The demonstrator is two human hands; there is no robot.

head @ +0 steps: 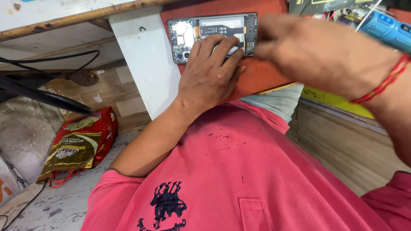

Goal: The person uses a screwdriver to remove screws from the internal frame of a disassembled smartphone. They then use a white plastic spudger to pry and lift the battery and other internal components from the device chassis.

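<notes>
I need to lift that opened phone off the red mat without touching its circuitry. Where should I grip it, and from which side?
Probably by the two long outer edges of the opened black phone, pinched from above at its camera end. It lies flat with its exposed boards facing up, and the left hand presses on its other half, so only the rim there is free and safe.

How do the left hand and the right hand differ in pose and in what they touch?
The left hand lies flat, fingers spread on the opened phone, pressing it to the red mat; the right hand hovers blurred beside the phone's right end, and what it grips cannot be told. The right wrist wears a red thread; the left wrist is bare. Both hands are bare and close to the phone.
</notes>
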